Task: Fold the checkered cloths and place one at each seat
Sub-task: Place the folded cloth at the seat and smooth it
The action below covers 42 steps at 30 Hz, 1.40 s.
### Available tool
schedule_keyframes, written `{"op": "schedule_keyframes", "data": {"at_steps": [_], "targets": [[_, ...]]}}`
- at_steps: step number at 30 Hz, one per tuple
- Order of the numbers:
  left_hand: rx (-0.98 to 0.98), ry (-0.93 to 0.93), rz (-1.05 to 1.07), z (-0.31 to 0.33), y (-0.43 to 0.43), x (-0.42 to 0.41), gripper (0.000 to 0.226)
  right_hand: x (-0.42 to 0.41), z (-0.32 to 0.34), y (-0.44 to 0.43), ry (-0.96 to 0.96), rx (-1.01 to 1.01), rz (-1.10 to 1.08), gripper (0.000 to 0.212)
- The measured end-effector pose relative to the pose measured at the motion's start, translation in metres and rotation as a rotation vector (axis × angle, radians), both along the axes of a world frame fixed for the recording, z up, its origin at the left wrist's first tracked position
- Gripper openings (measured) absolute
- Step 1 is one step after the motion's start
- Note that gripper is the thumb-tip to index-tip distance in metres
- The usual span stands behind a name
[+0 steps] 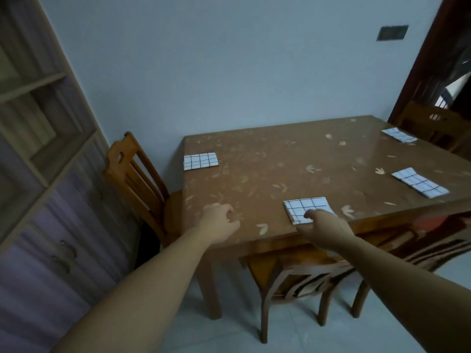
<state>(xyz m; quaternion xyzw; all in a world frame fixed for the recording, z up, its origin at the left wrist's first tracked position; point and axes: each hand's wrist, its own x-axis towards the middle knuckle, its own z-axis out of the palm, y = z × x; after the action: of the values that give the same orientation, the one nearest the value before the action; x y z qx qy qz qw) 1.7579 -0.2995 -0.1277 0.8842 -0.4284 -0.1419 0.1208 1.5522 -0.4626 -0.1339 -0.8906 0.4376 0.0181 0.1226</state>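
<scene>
Four folded checkered cloths lie on the counter; the right hand touches the nearest, the left hand rests beside it.

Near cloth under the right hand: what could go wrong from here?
1. The near cloth lies close to the table edge; the right hand, fingers on its near corner, could drag it off or unfold it when lifting away.
2. The left hand rests beside it and doesn't pin it.
</scene>
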Motion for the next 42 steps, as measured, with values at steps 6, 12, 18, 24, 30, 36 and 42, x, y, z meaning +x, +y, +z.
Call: {"op": "schedule_keyframes", "data": {"at_steps": [6,12,18,24,30,36,42], "targets": [[0.038,-0.018,0.025,0.009,-0.051,-0.092,0.051,-0.082,0.0,-0.056,-0.044,-0.014,0.055,0.055],[0.048,0.01,0.053,-0.004,-0.088,-0.116,0.05,-0.086,-0.007,-0.103,-0.024,0.021,0.096,0.056],[0.066,0.084,0.053,-0.038,-0.154,-0.079,0.054,-0.055,-0.035,-0.159,0.024,0.035,0.102,0.058],[0.056,0.218,0.079,-0.076,-0.21,-0.064,0.055,-0.032,-0.066,-0.215,0.06,0.104,0.05,0.058],[-0.047,0.528,0.375,-0.113,-0.259,-0.057,0.054,-0.01,-0.107,-0.264,0.035,0.254,0.02,0.056],[-0.088,0.686,0.667,-0.146,-0.282,-0.065,0.044,0.004,-0.142,-0.298,-0.019,0.406,-0.16,0.03],[-0.11,0.666,0.71,-0.167,-0.305,-0.065,0.039,0.014,-0.163,-0.317,-0.118,0.506,-0.299,0.016]]}}
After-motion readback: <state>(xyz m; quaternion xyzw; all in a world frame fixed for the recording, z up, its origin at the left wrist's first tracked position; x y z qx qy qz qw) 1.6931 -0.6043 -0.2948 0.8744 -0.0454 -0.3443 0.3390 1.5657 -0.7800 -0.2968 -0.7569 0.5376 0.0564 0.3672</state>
